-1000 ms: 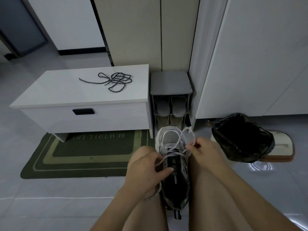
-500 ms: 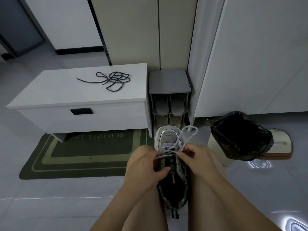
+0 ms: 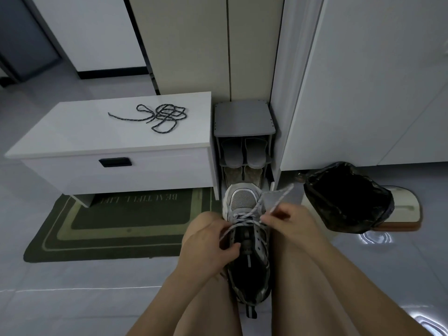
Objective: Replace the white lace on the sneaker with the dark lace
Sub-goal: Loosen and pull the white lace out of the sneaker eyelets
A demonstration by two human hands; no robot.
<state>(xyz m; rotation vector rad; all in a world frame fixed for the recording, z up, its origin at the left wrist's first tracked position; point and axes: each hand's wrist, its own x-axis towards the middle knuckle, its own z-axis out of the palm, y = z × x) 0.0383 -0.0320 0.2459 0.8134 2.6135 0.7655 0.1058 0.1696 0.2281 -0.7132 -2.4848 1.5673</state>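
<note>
left hand point(image 3: 208, 241) grips sneaker's point(image 3: 252, 270) 9 o'clock side, steadying it; right hand point(image 3: 288, 221) pinches white lace point(image 3: 242, 217) for unthreading.

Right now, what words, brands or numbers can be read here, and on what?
"BEAUTIFUL LIFE": on the green doormat, upside down from here, last letters dim under the white bench.
On the sneaker and white lace: no readable marking.
Nothing else bears text.
</note>
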